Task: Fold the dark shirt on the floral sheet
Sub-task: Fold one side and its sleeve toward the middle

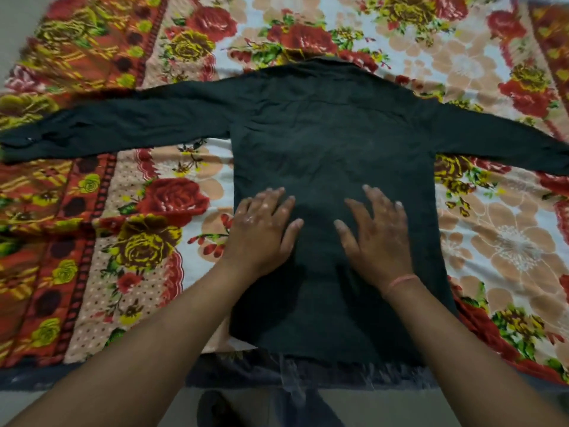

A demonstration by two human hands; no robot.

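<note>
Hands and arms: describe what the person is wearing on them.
Both forearms are bare, with no sleeves in view. The right hand has a thin pinkish-orange thread band around its wrist. The left hand shows no band, watch or ring. No gloves on either hand.

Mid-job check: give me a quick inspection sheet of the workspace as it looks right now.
Surface: floral sheet, spread out, some wrinkles.
Job's things: dark shirt lying flat, collar away from the person, both sleeves spread out sideways; no fold made yet.
Clutter: nothing seen.
Hands: left hand and right hand pressed flat and open on the shirt's lower body; pink band on the right wrist.
Cables: nothing seen.
Surroundings: bare floor beyond the sheet.
</note>
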